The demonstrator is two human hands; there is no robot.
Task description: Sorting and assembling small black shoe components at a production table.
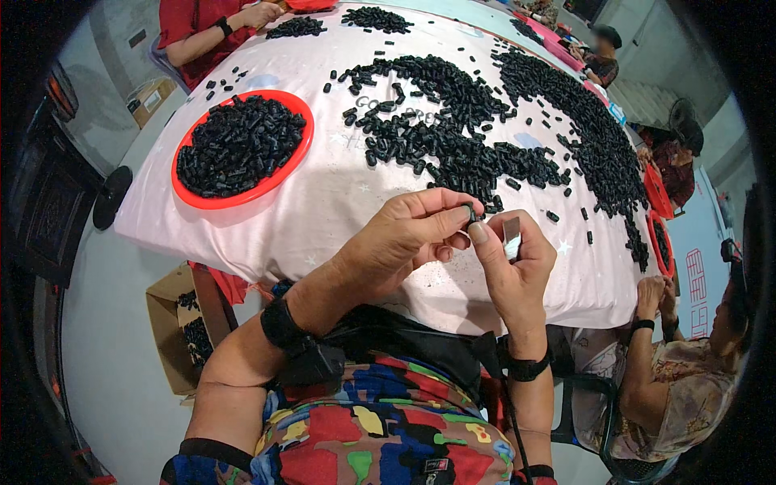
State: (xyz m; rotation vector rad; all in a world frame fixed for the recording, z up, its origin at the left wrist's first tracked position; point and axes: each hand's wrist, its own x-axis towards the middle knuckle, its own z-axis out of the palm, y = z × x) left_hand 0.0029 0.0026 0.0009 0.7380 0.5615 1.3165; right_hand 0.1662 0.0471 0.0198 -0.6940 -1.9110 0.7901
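Observation:
Close to the table's near edge, my left hand (404, 230) pinches a small black cylindrical piece (474, 217) between thumb and fingers. My right hand (521, 271) meets it there, its thumb tip against the piece. Between the fingers of that same hand is a small flat metal blade (512, 236), its lower part catching the light. The piece is mostly covered by my fingertips. Just beyond my hands lies a broad spread of loose black pieces (465, 162) on the pale pink cloth (339, 230).
A red basin (217, 202) heaped with black pieces stands at the left. A longer pile (602, 153) runs along the right. People sit at the far left (190, 48) and near right (679, 388). An open cardboard box (166, 323) with black pieces is on the floor at left.

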